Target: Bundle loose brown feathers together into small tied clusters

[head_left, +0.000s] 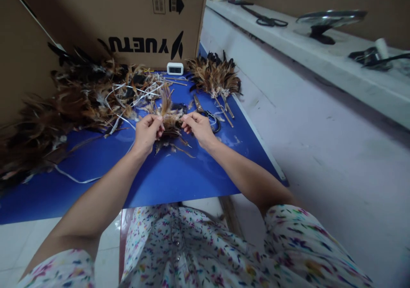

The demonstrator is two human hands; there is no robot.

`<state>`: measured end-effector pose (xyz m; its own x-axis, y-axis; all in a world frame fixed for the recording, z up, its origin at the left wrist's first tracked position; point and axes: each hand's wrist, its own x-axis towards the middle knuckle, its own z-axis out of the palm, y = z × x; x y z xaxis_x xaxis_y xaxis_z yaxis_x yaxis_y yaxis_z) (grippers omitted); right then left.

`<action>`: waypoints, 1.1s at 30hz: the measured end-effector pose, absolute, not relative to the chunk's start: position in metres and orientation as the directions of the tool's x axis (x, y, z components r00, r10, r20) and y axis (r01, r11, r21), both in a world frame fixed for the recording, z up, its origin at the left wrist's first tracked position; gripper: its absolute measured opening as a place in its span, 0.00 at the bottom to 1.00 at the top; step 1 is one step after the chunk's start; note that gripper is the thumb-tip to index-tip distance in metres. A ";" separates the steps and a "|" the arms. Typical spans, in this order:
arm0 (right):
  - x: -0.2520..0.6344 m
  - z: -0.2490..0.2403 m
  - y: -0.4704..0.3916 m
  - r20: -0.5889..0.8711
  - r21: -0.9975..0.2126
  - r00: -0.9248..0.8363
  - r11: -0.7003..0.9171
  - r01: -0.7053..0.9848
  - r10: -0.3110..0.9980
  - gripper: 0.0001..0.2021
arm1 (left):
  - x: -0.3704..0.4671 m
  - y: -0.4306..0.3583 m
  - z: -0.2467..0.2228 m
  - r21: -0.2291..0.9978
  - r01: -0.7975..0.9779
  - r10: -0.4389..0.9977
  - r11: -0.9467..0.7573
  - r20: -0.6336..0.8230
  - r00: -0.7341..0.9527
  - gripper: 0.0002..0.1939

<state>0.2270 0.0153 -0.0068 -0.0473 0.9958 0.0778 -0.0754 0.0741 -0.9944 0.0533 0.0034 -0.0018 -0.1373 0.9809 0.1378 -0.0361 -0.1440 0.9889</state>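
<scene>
Brown feathers point(165, 103) stand upright from my left hand point(147, 132), whose thumb and fingers pinch them by the base. A short gap to the right, my right hand point(197, 128) is closed in a pinch. Whatever lies between its fingertips is too small to make out. Below and between both hands, loose feathers point(171, 141) lie on the blue tabletop point(179, 177). Scissors point(205, 112) with dark handles rest just beyond my right hand, partly covered by it.
A large heap of brown and black feathers point(80, 96) with white ties point(120, 121) covers the left. Bundled feathers on sticks point(216, 74) lie back right, near a small white digital clock point(175, 68). A cardboard box point(134, 19) stands behind; a wall ledge point(288, 36) runs along the right.
</scene>
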 end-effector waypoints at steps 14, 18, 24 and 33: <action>0.232 -0.022 0.019 0.312 -0.866 -0.166 0.352 0.354 0.935 0.03 | -0.002 0.039 0.014 0.930 -0.325 0.734 -0.171 -0.100 -0.672 0.09; 0.233 -0.020 0.014 0.355 -0.715 -0.272 0.448 0.537 0.894 0.03 | 0.009 0.034 0.013 0.951 -0.280 0.814 -0.131 -0.058 -0.579 0.04; 0.229 -0.018 0.007 0.285 -0.422 -0.367 0.460 0.781 0.885 0.07 | 0.026 0.026 0.003 0.977 -0.142 0.921 -0.160 0.096 -0.377 0.05; 0.232 -0.019 0.013 0.360 -0.642 -0.246 0.430 0.635 0.900 0.06 | 0.030 0.024 -0.002 0.983 -0.072 0.932 -0.169 0.136 -0.335 0.01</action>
